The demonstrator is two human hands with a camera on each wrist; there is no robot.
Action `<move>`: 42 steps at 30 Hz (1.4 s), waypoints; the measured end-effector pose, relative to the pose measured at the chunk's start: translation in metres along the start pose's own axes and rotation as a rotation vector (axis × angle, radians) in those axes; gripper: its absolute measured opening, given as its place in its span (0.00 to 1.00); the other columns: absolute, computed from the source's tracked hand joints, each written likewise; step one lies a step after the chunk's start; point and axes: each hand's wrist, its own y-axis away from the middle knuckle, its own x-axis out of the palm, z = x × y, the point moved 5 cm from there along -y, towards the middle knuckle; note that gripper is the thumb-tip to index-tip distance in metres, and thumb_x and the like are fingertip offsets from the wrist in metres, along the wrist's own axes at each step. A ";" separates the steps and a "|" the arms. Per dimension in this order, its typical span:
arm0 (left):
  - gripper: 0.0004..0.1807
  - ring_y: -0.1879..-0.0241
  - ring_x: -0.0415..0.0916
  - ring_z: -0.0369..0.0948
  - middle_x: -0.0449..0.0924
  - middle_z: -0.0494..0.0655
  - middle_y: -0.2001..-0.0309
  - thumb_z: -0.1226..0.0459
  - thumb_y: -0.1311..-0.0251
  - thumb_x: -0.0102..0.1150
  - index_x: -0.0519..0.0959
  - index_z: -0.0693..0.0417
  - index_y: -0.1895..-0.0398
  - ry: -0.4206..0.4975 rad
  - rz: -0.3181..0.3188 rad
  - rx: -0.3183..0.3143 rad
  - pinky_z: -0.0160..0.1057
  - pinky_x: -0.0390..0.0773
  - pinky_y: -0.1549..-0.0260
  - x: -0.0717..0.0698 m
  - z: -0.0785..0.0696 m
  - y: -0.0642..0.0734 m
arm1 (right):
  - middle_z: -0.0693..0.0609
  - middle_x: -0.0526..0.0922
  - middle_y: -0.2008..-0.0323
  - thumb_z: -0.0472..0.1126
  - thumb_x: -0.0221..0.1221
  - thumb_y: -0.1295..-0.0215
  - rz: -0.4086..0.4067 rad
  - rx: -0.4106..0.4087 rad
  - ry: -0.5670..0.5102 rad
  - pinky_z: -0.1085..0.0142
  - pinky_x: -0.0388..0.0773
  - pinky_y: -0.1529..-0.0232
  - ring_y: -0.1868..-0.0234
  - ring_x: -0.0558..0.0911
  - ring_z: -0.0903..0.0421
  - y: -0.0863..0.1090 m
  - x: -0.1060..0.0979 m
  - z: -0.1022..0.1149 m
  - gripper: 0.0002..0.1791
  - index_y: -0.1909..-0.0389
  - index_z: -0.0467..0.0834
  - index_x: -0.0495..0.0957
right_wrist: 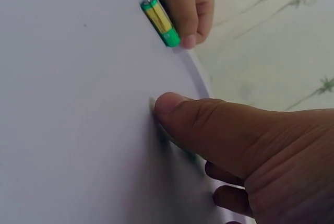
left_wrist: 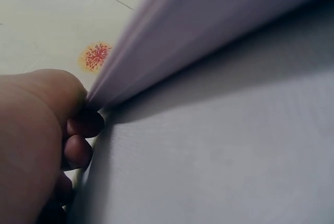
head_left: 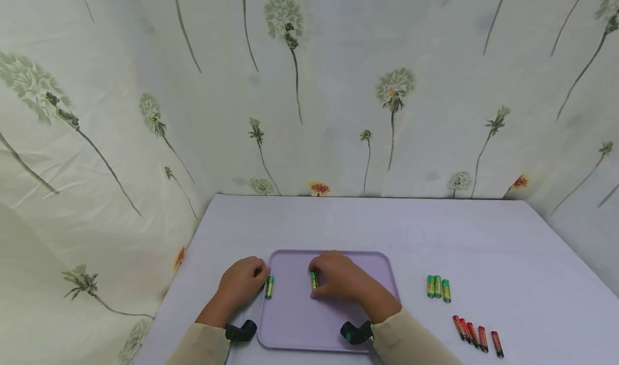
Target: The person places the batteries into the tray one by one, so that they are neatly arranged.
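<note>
A flat lilac tray lies on the table in the head view. My left hand grips its left rim, the thumb and curled fingers meeting at the tray's edge in the left wrist view. Just inside that rim lies a green-and-yellow battery, lengthwise along the edge and close to the left fingertips. Over the tray's middle my right hand pinches a second green battery between thumb and fingers. The right wrist view shows the rim-side battery plainly, while the right thumb largely hides the held one.
Right of the tray, three green batteries lie side by side on the white table. Nearer the front, several red batteries lie in a slanted row. A flower-print curtain hangs behind the table and along the left.
</note>
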 end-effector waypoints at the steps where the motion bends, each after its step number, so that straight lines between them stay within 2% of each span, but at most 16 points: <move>1: 0.18 0.74 0.67 0.36 0.70 0.36 0.75 0.52 0.27 0.59 0.73 0.39 0.78 0.006 0.001 -0.001 0.37 0.67 0.72 0.001 0.000 0.000 | 0.61 0.83 0.56 0.56 0.78 0.47 0.001 0.005 0.013 0.53 0.74 0.40 0.45 0.78 0.55 -0.001 0.001 0.001 0.25 0.50 0.50 0.84; 7: 0.17 0.74 0.66 0.36 0.70 0.36 0.74 0.52 0.26 0.59 0.73 0.40 0.77 0.024 0.014 -0.012 0.37 0.66 0.73 0.007 0.002 0.002 | 0.62 0.80 0.60 0.58 0.78 0.48 0.008 0.009 0.057 0.52 0.75 0.46 0.50 0.77 0.55 -0.006 0.003 0.008 0.25 0.53 0.52 0.84; 13: 0.17 0.74 0.67 0.36 0.70 0.36 0.75 0.52 0.27 0.60 0.73 0.40 0.77 0.013 0.011 -0.018 0.38 0.66 0.72 0.006 0.003 0.003 | 0.64 0.78 0.62 0.63 0.78 0.49 0.034 -0.002 0.094 0.53 0.74 0.50 0.54 0.75 0.59 -0.015 0.014 0.019 0.28 0.51 0.54 0.85; 26: 0.16 0.73 0.68 0.35 0.71 0.35 0.74 0.53 0.27 0.61 0.74 0.39 0.76 0.013 -0.002 -0.003 0.37 0.67 0.71 0.003 0.003 0.004 | 0.64 0.79 0.60 0.67 0.76 0.48 0.075 -0.043 0.136 0.55 0.73 0.54 0.55 0.74 0.60 -0.032 0.028 0.054 0.31 0.47 0.57 0.84; 34: 0.16 0.73 0.68 0.35 0.71 0.35 0.74 0.52 0.27 0.60 0.75 0.38 0.75 -0.004 0.011 -0.003 0.37 0.67 0.71 0.002 0.003 0.003 | 0.64 0.78 0.62 0.68 0.76 0.49 0.073 -0.045 0.140 0.58 0.71 0.56 0.58 0.72 0.61 -0.037 0.031 0.068 0.31 0.47 0.56 0.85; 42: 0.18 0.73 0.66 0.36 0.70 0.36 0.74 0.51 0.26 0.60 0.72 0.40 0.77 -0.030 0.003 0.022 0.38 0.66 0.71 -0.001 0.002 -0.001 | 0.62 0.76 0.64 0.69 0.75 0.50 0.047 -0.008 0.180 0.58 0.69 0.61 0.61 0.71 0.59 -0.042 0.031 0.075 0.31 0.51 0.55 0.84</move>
